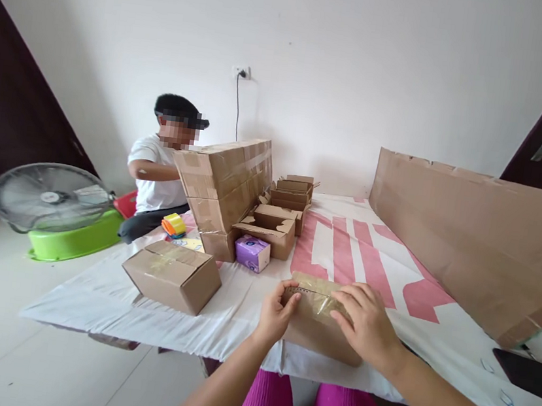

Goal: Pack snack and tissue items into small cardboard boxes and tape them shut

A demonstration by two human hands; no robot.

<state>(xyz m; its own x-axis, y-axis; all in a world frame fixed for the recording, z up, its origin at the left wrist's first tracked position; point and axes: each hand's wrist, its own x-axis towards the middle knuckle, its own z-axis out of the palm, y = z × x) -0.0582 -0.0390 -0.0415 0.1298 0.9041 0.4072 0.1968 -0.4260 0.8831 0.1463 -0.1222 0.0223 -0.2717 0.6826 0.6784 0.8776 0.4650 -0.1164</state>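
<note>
At the near edge of the bench (103,315), a carton (323,341) is placed about midway along; a second carton (170,277) is set well to its left. Farther back, a stack of boxes (230,188) is stood, with a row of boxes (281,238) lined along its right side and a small packet (251,253) set before that row. On the right, a large panel (449,235) is stood, with a flat device (531,374) laid near its near end. Left of the stack, a person (159,183) is seated, between it and a fan (51,197).
</note>
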